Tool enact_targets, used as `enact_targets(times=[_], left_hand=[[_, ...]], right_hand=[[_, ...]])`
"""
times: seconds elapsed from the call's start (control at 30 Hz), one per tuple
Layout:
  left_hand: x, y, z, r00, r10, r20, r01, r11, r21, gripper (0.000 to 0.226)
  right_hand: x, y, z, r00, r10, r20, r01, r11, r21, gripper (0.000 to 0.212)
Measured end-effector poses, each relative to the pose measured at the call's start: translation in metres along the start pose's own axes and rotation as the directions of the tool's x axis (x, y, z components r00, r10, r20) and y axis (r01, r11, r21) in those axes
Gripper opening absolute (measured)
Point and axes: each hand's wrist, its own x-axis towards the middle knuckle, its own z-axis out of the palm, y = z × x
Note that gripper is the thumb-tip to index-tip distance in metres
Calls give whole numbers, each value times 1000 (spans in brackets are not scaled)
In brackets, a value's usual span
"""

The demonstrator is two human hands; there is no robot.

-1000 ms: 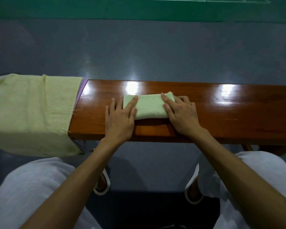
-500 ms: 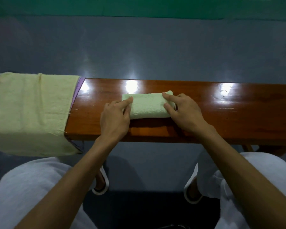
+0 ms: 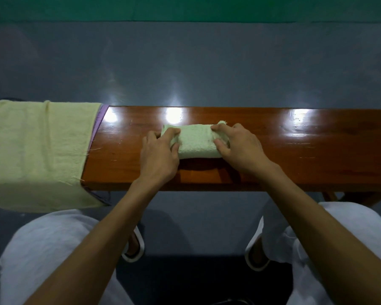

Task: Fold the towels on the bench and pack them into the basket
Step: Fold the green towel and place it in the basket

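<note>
Both hands are closed on the folded towel (image 3: 195, 142). The left hand (image 3: 157, 158) is curled round its left end, with fingers laid over the top surface and the thumb set against the near edge. The right hand (image 3: 240, 150) is curled round its right end in the same way. Both ends of the folded towel are covered by fingers, so the layers there cannot be made out. A small corner (image 3: 222, 122) is seen sticking up at the far right end, just beyond the right fingers.

The folded towel, pale green, is located between the two hands, near the middle of the bench (image 3: 306, 155). A dark shadow is cast below its near edge; the near edge is possibly raised slightly off the wood, but this cannot be confirmed.

The bench is of glossy brown wood and is cut off by the right edge of the view. Part of a leg (image 3: 330, 195) is visible below it at the right.

The left end of the bench is draped with a spread yellow towel (image 3: 35, 150), which is cut off by the left edge. A purple cloth (image 3: 99, 119) is mostly hidden beneath it; only a narrow strip is exposed.

White trousers (image 3: 48, 249) and two white slippers (image 3: 136, 245) are seen below, on a grey floor (image 3: 185, 62).
</note>
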Motion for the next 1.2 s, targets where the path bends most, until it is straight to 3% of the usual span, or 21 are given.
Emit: enact_targets(times=[0.23, 0.57, 0.9, 1.0, 1.2], left_hand=[[1, 7, 2, 997, 43, -70, -51, 992, -115, 29], [4, 24, 8, 997, 41, -58, -58, 938, -342, 27], [6, 60, 16, 991, 132, -30, -131, 877, -463, 28], [4, 78, 21, 990, 143, -19, -133, 855, -502, 26], [6, 115, 46, 985, 170, 10, -138, 830, -540, 27]], right_hand=[[-3, 0, 1, 995, 31, -94, -20, 993, 114, 37], [-10, 27, -7, 993, 82, -88, -53, 954, 295, 34], [-30, 53, -47, 961, 196, -196, -84, 880, 467, 32], [-34, 66, -62, 956, 222, -193, -111, 879, 464, 33], [-49, 105, -81, 952, 212, -218, -142, 944, 298, 35]])
